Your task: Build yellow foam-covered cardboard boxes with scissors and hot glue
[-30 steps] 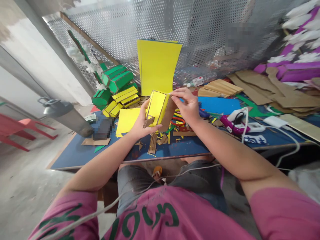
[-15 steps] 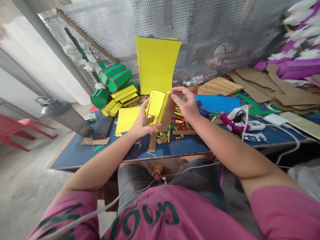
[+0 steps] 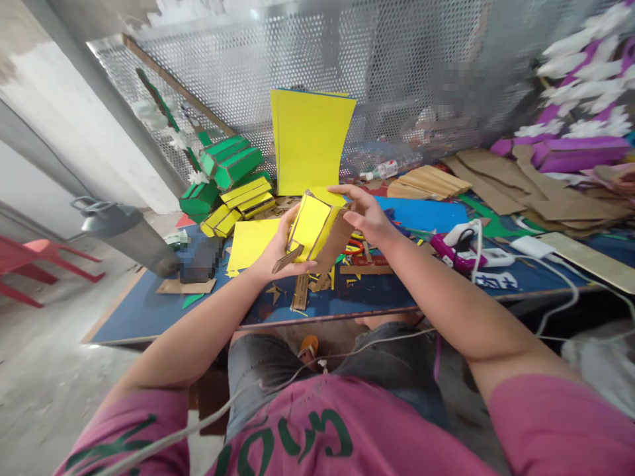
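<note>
right hand (image 3: 370, 221) shifts from a corner pinch to a wider hold on the yellow box (image 3: 311, 221)

since the earlier frame, the box tips so that more of its yellow top face shows, and the small cardboard strip (image 3: 288, 259) by the left thumb sticks out farther. the left hand (image 3: 278, 251) grips the box, fingers curled round its far left side, thumb along its lower edge. the right index finger lies at the top edge and the right thumb sits against the bare brown side, so the box is held between both hands, tilted above the blue table (image 3: 370, 304).

a flat yellow sheet (image 3: 253, 241) lies just left of the left fingers, with folded yellow pieces (image 3: 248, 198) and green shapes (image 3: 232, 162) beyond them. a tall yellow sheet (image 3: 312, 142) stands behind the fingertips. a blue sheet (image 3: 426, 210) lies past the right fingers, and brown scraps (image 3: 300, 292) are scattered below the left thumb.
</note>
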A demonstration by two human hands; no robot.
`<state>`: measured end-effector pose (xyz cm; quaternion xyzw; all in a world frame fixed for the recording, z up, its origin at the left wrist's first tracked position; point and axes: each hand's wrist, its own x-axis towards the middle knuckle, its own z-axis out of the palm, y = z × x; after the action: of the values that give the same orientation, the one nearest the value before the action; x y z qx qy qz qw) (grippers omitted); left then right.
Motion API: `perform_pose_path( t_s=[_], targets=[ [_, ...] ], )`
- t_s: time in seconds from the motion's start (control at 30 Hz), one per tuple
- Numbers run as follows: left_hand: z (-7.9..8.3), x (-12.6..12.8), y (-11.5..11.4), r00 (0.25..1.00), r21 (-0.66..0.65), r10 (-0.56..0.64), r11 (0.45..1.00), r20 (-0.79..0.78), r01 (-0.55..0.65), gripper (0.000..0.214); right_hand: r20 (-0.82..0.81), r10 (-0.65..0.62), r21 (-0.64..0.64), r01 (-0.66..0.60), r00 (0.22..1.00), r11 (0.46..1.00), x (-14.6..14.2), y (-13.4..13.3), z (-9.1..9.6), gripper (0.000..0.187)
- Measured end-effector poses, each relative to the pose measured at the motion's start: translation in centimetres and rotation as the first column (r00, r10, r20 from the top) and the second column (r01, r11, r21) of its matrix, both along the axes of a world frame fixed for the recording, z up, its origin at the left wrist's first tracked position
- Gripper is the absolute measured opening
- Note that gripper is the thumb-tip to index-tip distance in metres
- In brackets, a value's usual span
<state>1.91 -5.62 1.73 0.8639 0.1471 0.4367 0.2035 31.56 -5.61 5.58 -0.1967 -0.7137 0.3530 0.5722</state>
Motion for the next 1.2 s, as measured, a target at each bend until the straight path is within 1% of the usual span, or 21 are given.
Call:
perform_pose_path(
  t_s=[0.13, 0.27, 0.4, 0.5, 0.57, 0.67, 0.73, 0.8, 0.9, 1.0, 1.2],
  targets=[
    [0.1, -0.3, 0.2, 1.000, 0.027, -0.024, 0.999, -0.009, 0.025, 0.140, 0.016, -0.086, 0.107, 0.084, 0.996, 0.991, -0.3, -0.9, 0.5, 0.078],
    [0.1, -0.6, 0.8, 0.999, 0.076, -0.012, 0.997, -0.038, 0.014, 0.145, 0.046, -0.172, 0.215, 0.158, 0.984, 0.964, -0.7, -2.0, 0.6, 0.075],
    [0.0, -0.6, 0.8, 1.000, 0.092, -0.001, 0.996, -0.029, 0.003, 0.149, 0.034, -0.186, 0.287, 0.169, 0.982, 0.943, -1.0, -2.4, 0.4, 0.069],
    [-0.1, -0.3, 0.6, 0.999, 0.076, 0.011, 0.997, -0.031, -0.008, 0.154, 0.040, -0.210, 0.330, 0.185, 0.977, 0.925, -1.1, -2.5, 0.3, 0.069],
    [-0.2, -0.1, 0.6, 0.999, 0.086, 0.028, 0.996, -0.019, -0.027, 0.156, 0.043, -0.238, 0.370, 0.206, 0.970, 0.906, -1.1, -2.5, 0.3, 0.071],
    [-0.3, 0.0, 0.7, 0.995, 0.102, 0.103, 0.989, 0.014, -0.103, 0.158, 0.030, -0.253, 0.421, 0.217, 0.967, 0.881, -1.2, -2.8, 0.5, 0.071],
    [-0.3, 0.0, 0.7, 0.990, 0.098, 0.143, 0.985, 0.011, -0.144, 0.158, 0.047, -0.273, 0.392, 0.234, 0.961, 0.890, -1.4, -3.1, 0.6, 0.071],
    [-0.3, 0.0, 0.7, 0.988, 0.098, 0.154, 0.983, 0.003, -0.154, 0.158, 0.082, -0.296, 0.323, 0.256, 0.952, 0.911, -1.5, -3.6, 0.8, 0.072],
    [-0.4, -0.1, 0.7, 0.983, 0.109, 0.184, 0.977, -0.005, -0.182, 0.160, 0.113, -0.295, 0.247, 0.261, 0.949, 0.933, -1.5, -4.0, 1.2, 0.079],
    [-0.6, -0.3, 0.8, 0.975, 0.111, 0.220, 0.970, -0.010, -0.217, 0.164, 0.118, -0.291, 0.224, 0.260, 0.949, 0.939, -1.4, -4.3, 1.4, 0.085],
    [-0.6, 0.0, 0.4, 0.974, 0.077, 0.228, 0.971, 0.005, -0.228, 0.164, 0.073, -0.282, 0.196, 0.263, 0.957, 0.945, -1.7, -4.4, 1.3, 0.086]
  ],
)
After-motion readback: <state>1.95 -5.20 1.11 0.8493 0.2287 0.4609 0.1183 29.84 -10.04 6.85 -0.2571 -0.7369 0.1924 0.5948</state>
